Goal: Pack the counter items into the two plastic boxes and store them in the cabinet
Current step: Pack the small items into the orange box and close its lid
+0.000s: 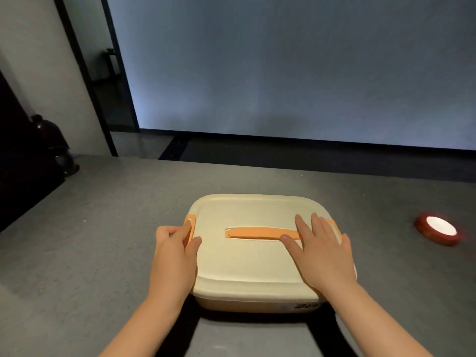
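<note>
Box: a cream plastic box [253,256] with its lid on is seen standing on the grey table [90,240], straight ahead of the person at 12 o'clock and close to the near edge.
Long axis: the box and its orange carrying handle [260,233], which lies flat in the lid, are laid across the view, from 9 o'clock to 3 o'clock.
Left hand: the left hand [175,249] is placed at the 9 o'clock end; the orange latch [190,225] there is pinched between curled fingers [186,229] on its outer side and the thumb resting on the lid.
Right hand: the right hand [322,249] is laid flat on the lid toward 3 o'clock, fingers straight and spread, nothing gripped; the right-end latch [334,225] is largely covered by it.
Key relation: each latch lies directly under or beside its own hand, so no reach is judged necessary; the left latch is already in hand, and the right one is judged the next to be dealt with.
Loose item: a red roll of tape [438,229] is left on the table at 3 o'clock, well apart from the box and nearer the right hand.
Progress: the cabinet is not in view, so storing is judged not yet begun.
</note>
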The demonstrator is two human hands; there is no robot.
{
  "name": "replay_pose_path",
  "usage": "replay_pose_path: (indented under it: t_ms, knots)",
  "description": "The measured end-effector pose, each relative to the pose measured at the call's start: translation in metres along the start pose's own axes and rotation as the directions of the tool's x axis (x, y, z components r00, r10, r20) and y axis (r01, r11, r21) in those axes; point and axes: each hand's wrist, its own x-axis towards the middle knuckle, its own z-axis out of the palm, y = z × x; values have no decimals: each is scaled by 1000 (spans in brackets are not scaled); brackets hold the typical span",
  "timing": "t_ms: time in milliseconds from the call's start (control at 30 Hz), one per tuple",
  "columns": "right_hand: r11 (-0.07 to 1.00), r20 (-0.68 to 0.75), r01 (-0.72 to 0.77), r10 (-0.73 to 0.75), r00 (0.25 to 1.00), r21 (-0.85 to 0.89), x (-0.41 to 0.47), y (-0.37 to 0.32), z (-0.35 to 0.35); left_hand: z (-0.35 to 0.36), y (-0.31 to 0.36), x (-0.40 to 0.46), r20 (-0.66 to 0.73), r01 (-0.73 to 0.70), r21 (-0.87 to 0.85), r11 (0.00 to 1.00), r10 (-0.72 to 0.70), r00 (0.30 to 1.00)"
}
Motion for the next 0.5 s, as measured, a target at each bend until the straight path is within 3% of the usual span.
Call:
replay_pose_path:
  t_ms: [133,233,300,367,433,500]
  knots:
    - [995,-57,7,-1,998,103,-1,2,1,-2,0,1,62,9,43,999,-12,998]
    - [955,-111,-4,38,993,296,-1,16,-3,0,1,6,154,43,17,999,-45,987]
    - [884,-70,-23,62,996,466,-3,31,-4,0,1,7,201,36,13,999,-38,979]
    - [703,-3,-67,98,995,709,-9,45,-5,-2,0,7,217,39,-37,999,-30,976]
    - [393,86,-142,157,984,909,-17,51,-1,-1,-3,2,198,51,-31,998,-44,979]
    - [169,132,-167,200,971,971,-24,51,8,4,-1,-11,101,-36,188,981,17,995]
